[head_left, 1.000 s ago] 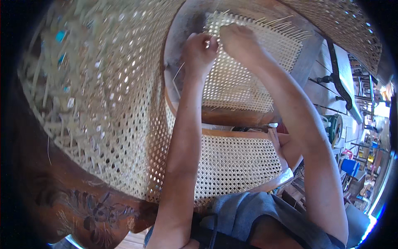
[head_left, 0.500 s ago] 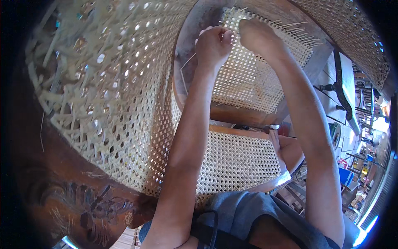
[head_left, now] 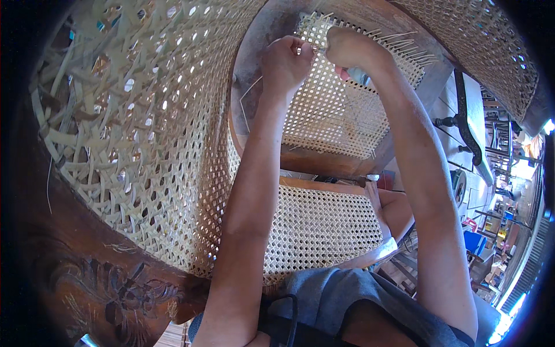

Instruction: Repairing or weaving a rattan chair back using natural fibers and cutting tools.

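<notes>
A woven cane panel (head_left: 335, 115), set in a wooden frame (head_left: 254, 75), lies at the upper middle with loose cane ends (head_left: 404, 46) along its far right edge. Over its upper left part, my left hand (head_left: 287, 61) is closed in a pinch. A thin cane strand (head_left: 250, 89) trails from that hand down the frame's left side. Close by on the right, my right hand (head_left: 355, 51) is closed above the weave, its fingertips mostly hidden. A small pink and pale blue thing (head_left: 354, 75) shows beneath its palm; its kind is unclear.
A large curved cane backrest (head_left: 156, 127) rises at the left, edged by carved dark wood (head_left: 121, 289). More cane weave (head_left: 326, 225) lies below the panel, near my lap. Another cane piece (head_left: 485, 40) curves at upper right. Wooden furniture (head_left: 471, 121) and a blue box (head_left: 475, 243) stand beyond.
The view has shifted slightly. Both hands stay close together over the panel; my right hand has turned, and the pink and pale blue thing now shows beneath it.
</notes>
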A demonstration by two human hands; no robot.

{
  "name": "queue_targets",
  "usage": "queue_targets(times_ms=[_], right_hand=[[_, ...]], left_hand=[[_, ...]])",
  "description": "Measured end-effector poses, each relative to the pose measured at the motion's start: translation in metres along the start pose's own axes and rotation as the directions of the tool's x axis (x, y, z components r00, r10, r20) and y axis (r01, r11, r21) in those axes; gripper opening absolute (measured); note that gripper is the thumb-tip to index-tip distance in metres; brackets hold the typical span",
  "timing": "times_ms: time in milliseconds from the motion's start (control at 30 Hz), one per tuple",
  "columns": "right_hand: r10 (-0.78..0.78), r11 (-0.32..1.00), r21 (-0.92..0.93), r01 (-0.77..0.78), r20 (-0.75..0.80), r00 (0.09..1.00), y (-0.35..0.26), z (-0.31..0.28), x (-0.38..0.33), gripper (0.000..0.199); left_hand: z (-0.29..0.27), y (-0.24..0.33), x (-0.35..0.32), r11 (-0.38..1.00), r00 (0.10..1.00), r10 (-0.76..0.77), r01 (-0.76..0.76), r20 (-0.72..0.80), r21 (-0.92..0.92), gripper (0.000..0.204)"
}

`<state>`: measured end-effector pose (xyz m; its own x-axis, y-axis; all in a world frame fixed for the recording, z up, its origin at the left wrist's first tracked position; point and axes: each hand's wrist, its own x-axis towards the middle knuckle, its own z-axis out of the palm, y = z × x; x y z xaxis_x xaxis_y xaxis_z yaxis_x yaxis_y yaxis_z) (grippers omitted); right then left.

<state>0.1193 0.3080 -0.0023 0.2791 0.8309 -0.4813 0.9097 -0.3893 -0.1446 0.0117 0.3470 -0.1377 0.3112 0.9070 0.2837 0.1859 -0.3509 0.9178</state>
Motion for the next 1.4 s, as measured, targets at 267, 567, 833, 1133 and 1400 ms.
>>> queue_targets(times_ms=[267,567,833,1133,1400], right_hand=[[0.044,0.992,-0.125,-0.034,0.078,0.996,0.005,-0.007,0.026,0.019],[0.025,0.991,-0.137,-0.011,0.097,0.995,0.012,0.001,0.033,0.032],[-0.102,0.992,-0.093,0.088,-0.162,0.982,0.039,0.016,0.004,0.046],[-0.277,0.958,-0.099,0.271,-0.575,0.77,0.074,0.059,0.004,0.033],[-0.31,0.951,-0.212,0.227,-0.688,0.657,0.1,0.012,0.003,0.026]], left_hand=[[-0.001,-0.001,0.004,0.999,0.998,0.023,-0.025,0.064,0.03,0.022],[-0.007,0.003,-0.001,0.998,0.993,0.054,-0.058,0.102,0.037,0.016],[0.005,-0.013,-0.004,0.915,0.921,0.378,-0.357,-0.094,0.188,0.014],[0.019,0.01,-0.018,0.95,0.939,0.307,-0.291,-0.158,0.116,0.01],[0.026,0.004,-0.018,0.921,0.947,0.286,-0.228,-0.148,0.317,0.012]])
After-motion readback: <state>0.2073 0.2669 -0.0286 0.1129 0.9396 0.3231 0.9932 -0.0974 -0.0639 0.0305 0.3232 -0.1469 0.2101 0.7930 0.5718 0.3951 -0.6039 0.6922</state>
